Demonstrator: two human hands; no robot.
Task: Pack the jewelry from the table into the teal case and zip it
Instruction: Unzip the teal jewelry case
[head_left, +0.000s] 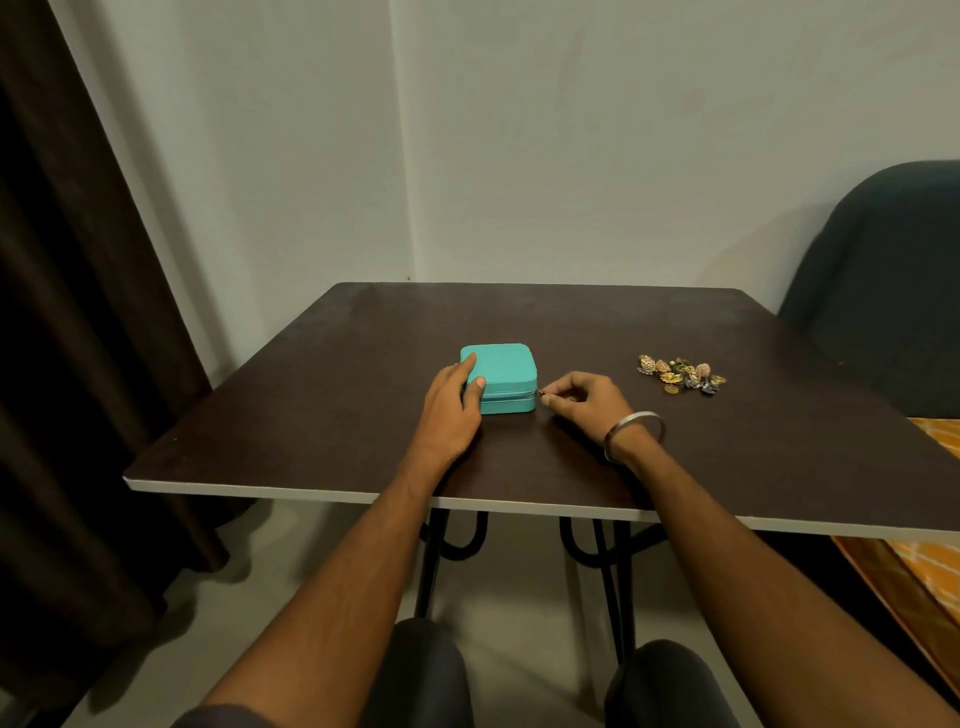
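teal case (497, 376) lies closed near the middle of the dark table (311, 415). left hand (451, 410) rests on its left side, fingers spread flat over lid and wall, gripping nothing; judged to brace the case against the zip's drag. right hand (587, 397) pinches the zipper pull (541, 392) at the case's near right corner, fingers curled tight. jewelry (680, 375) sits heaped well to the right, unpacked. case contents hidden. opening appears the step in hand.

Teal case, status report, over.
Left hand steadying closed teal case. Right hand pinching zipper pull. Jewelry unpacked on table. Nothing obstructing.
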